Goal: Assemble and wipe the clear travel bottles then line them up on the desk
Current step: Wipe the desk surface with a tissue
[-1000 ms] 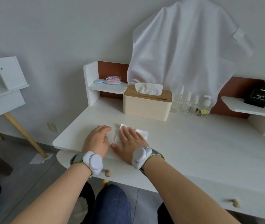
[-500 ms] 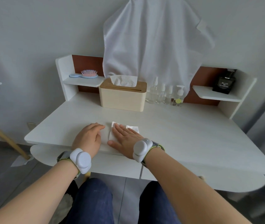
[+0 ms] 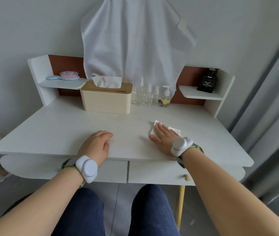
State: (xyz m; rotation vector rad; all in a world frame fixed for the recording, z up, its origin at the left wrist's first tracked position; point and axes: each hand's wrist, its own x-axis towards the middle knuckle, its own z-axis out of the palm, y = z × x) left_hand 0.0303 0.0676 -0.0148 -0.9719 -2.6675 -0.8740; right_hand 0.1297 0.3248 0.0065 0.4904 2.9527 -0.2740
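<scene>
Several clear travel bottles [image 3: 149, 95] stand in a row at the back of the white desk [image 3: 58, 130], right of the tissue box; the rightmost is a pump bottle with a yellow-green label [image 3: 165, 97]. My right hand [image 3: 164, 137] lies flat, fingers straight, pressing a folded white tissue [image 3: 175, 130] onto the desk right of centre. My left hand [image 3: 97, 145] rests on the desk near the front edge, fingers loosely curled, holding nothing. Both hands are well in front of the bottles.
A wooden tissue box [image 3: 106, 97] stands at the back centre, with a white cloth [image 3: 133, 40] hanging on the wall above it. A hairbrush [image 3: 64, 77] lies on the left shelf, a black perfume bottle [image 3: 207, 81] on the right shelf. Drawers with knobs [image 3: 187, 177] sit below.
My right hand has slid the tissue across the desk to the right, away from my left hand. The left hand stays near the front edge. The camera view shifted.
</scene>
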